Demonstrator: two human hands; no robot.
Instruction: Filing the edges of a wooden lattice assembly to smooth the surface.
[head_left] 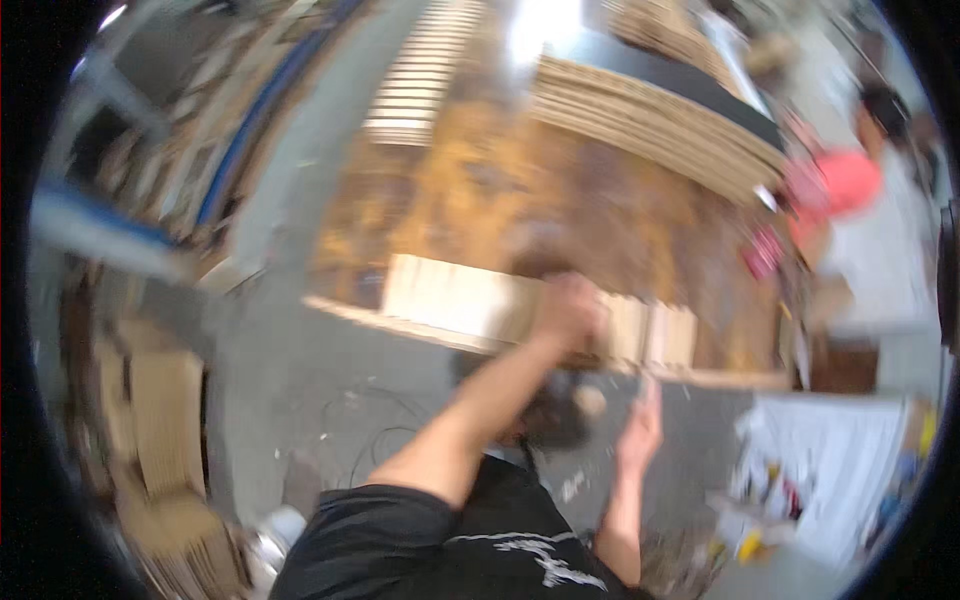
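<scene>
A row of pale wooden strips [440, 295] lies side by side along the near edge of the brown-stained worktable [480, 190]. Over the middle of that row my left hand [570, 315] looks closed, knuckles up. Motion blurs it, and whatever it grips is hidden beneath it. Just off the table edge, my right hand [640, 435] points up toward the right-hand strips [670, 335]. Its fingertips are at or near the strip ends, but blur hides whether they hold anything.
Stacked boards [650, 125] lie at the table's far side, some dark-topped. A ladder-like pile of pale strips [425, 70] lies far left. A person in a pale top [885, 250] is at the right. White sheets [825, 470] lie lower right; cardboard [165, 420] stands lower left.
</scene>
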